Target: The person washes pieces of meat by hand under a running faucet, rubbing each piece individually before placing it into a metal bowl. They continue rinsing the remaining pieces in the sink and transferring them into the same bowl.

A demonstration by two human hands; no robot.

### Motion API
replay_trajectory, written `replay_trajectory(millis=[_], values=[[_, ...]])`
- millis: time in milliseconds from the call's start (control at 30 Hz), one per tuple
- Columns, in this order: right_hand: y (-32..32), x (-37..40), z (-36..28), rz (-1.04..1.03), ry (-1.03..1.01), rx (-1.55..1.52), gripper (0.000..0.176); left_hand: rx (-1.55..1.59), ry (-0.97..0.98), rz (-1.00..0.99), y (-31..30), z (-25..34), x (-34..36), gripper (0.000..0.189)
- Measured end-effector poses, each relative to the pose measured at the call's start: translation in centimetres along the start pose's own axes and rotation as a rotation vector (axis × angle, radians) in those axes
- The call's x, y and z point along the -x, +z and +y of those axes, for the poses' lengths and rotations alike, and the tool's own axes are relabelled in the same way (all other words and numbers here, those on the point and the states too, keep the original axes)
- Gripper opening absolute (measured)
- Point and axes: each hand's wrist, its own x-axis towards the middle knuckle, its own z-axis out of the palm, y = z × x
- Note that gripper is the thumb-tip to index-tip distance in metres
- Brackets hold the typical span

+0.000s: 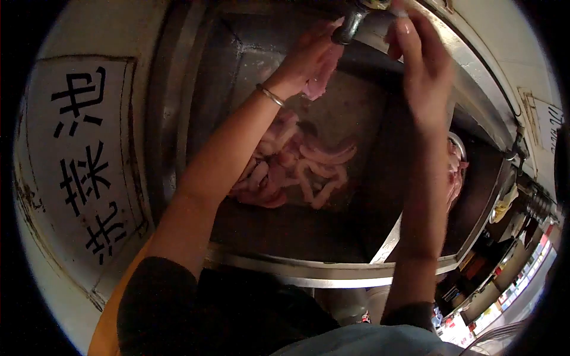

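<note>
My left hand, with a bangle on its wrist, grips a pale pink strip of raw meat. The strip hangs beside and below the metal tap spout, over the sink. To the right of the spout, my right hand is raised with its fingers curled at the tap's upper end. What those fingers hold, if anything, is hidden by blur and the frame edge. Several more pieces of raw meat lie heaped on the sink floor below my left forearm.
A divider separates this basin from a second one on the right, where a round bowl holds more raw meat, partly behind my right forearm. A sign with black characters is on the left wall. The sink's front rim runs before my body.
</note>
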Motion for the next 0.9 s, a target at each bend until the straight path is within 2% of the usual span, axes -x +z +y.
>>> replay_trajectory(millis=[67,100,167,200,233,267,300,367,433,500,567,600,667,700,733,767,833,867,900], values=[[2.5,2.3,3.6,0.141,0.131,0.026,0.030,0.034,0.109,-0.039,-0.7,-0.5,-0.2,0.036],[4.1,3.2,5.1,0.112,0.083,0.033,0.034,0.034,0.102,-0.046,-0.7,-0.5,0.0,0.036],[8.1,4.7,8.6,0.095,0.071,0.071,0.041,0.267,0.081,-0.127,-0.3,-0.4,0.4,0.043],[9.9,4.7,8.5,0.150,0.158,-0.081,0.040,0.279,0.070,-0.146,-0.2,-0.8,0.7,0.043],[11.3,4.5,8.3,0.211,0.241,-0.234,0.039,0.072,0.073,0.044,-0.4,-1.1,0.9,0.048],[11.8,4.1,8.0,0.226,0.249,-0.217,0.039,-0.137,0.077,0.235,-0.6,-1.4,1.0,0.053],[11.8,3.4,7.4,0.227,0.277,-0.228,0.034,-0.129,0.068,0.218,-0.5,-1.6,0.8,0.053],[12.4,2.6,7.6,0.237,0.313,-0.236,0.030,-0.088,0.252,0.370,-0.7,-1.6,0.5,0.052],[12.8,1.6,8.1,0.304,0.049,-0.226,0.029,-0.113,0.236,0.372,-1.6,-1.8,0.3,0.047],[12.1,1.0,7.7,0.292,0.096,-0.225,0.026,-0.140,0.225,0.377,-1.3,-2.0,0.3,0.044],[11.7,0.5,7.5,0.283,0.141,-0.224,0.024,0.017,0.197,0.489,-0.2,-2.1,1.0,0.040],[11.7,-0.1,7.9,0.278,0.080,-0.295,0.020,0.018,0.198,0.483,-0.2,-2.4,1.1,0.040],[12.2,-0.5,8.9,0.276,0.017,-0.357,0.017,-0.094,0.319,0.459,-0.3,-4.3,1.8,0.037],[12.4,-0.7,9.0,0.269,0.001,-0.530,0.017,-0.088,0.315,0.450,-0.7,-5.2,2.1,0.037],[12.3,-0.8,9.3,0.262,-0.012,-0.702,0.018,-0.187,0.217,0.336,-1.3,-6.0,2.4,0.036],[11.7,-0.9,9.7,0.267,-0.008,-0.692,0.018,-0.284,0.120,0.222,-2.0,-6.8,2.6,0.035],[10.7,-1.5,9.7,0.030,0.085,-0.656,0.026,-0.267,0.139,0.209,-2.6,-6.5,2.9,0.037],[10.5,-1.1,9.6,0.032,0.088,-0.651,0.026,-0.259,0.161,0.207,-2.8,-6.5,2.9,0.038],[10.4,-0.4,8.6,0.001,0.199,-0.601,0.029,-0.258,0.159,0.207,-2.4,-5.7,2.8,0.038]])
